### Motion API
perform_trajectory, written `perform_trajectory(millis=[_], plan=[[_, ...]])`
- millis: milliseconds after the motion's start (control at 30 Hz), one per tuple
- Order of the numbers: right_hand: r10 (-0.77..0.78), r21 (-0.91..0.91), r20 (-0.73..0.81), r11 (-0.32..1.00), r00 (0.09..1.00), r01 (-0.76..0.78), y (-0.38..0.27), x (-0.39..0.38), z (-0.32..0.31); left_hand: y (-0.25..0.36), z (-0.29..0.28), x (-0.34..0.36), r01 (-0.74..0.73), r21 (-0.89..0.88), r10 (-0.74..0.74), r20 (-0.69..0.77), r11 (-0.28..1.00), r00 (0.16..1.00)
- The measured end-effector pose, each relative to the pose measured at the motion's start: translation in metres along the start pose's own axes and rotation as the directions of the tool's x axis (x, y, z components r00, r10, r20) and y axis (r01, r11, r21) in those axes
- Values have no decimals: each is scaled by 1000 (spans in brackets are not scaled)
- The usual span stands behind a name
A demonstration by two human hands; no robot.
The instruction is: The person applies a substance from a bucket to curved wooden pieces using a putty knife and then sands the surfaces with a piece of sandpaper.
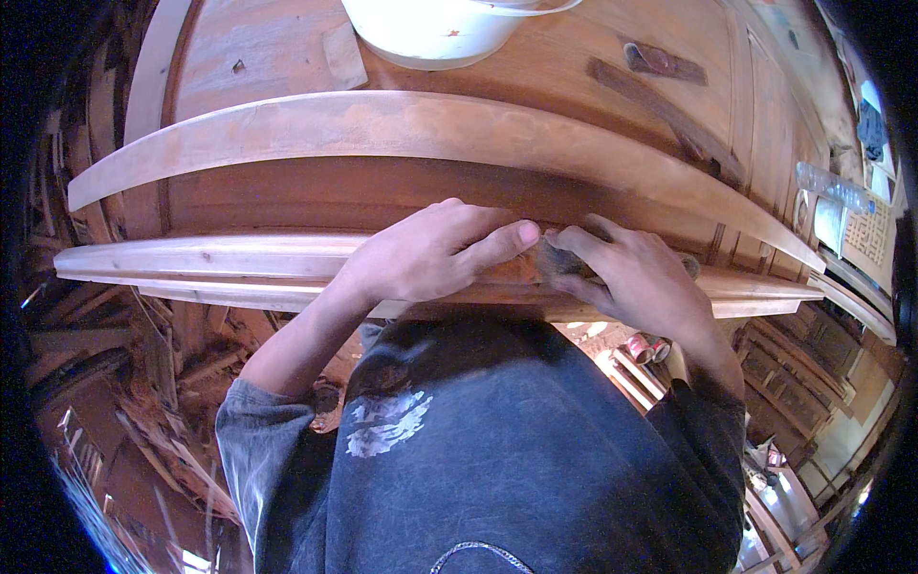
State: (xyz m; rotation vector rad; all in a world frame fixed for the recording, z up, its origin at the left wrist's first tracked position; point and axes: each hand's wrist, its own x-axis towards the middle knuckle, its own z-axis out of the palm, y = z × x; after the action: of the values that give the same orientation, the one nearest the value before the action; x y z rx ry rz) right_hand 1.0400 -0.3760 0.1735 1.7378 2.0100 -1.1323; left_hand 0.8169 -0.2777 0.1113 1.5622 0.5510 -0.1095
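Observation:
My left hand [440,249] grips a long pale wooden rail [201,258] lying crosswise in front of me, its thumb pointing right along the stained middle section. Just right of that thumb, my right hand [631,273] holds a small dark pad [559,263] against the rail, fingers curled over it; the pad's exact kind is unclear. Behind both hands a curved wooden board [287,124] lies across a brown panelled wooden surface [239,43].
A white bucket [426,29] sits at the back, near dark strips [660,110] and a rolled piece [660,59]. A plastic bottle [832,187] is at the right. Wood scraps [153,373] crowd the lower left; tins [645,349] and boards [784,373] are lower right.

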Motion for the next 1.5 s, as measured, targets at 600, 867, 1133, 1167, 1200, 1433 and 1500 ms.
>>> perform_trajectory(millis=[600,867,1133,1167,1200,1433,1500], plan=[[-214,226,-103,946,971,233,52,-4,-9,-2,2,-28,-99,142,133,-251,985,959],[-47,120,-149,991,988,65,39,-4,-2,-2,-1,-6,-63,-78,60,-44,995,997],[-133,61,-186,987,973,147,40,5,2,1,2,-24,-72,69,84,-190,995,978],[-134,54,-184,988,974,146,39,5,2,1,3,-25,-75,62,86,-200,995,976],[-134,47,-183,988,974,145,39,5,3,1,3,-26,-78,56,88,-209,995,974],[-78,68,-185,993,980,92,29,1,9,-7,5,-25,-119,78,135,-245,990,960],[-67,66,-196,994,978,81,27,1,11,-8,5,-24,-126,67,138,-233,990,963]])
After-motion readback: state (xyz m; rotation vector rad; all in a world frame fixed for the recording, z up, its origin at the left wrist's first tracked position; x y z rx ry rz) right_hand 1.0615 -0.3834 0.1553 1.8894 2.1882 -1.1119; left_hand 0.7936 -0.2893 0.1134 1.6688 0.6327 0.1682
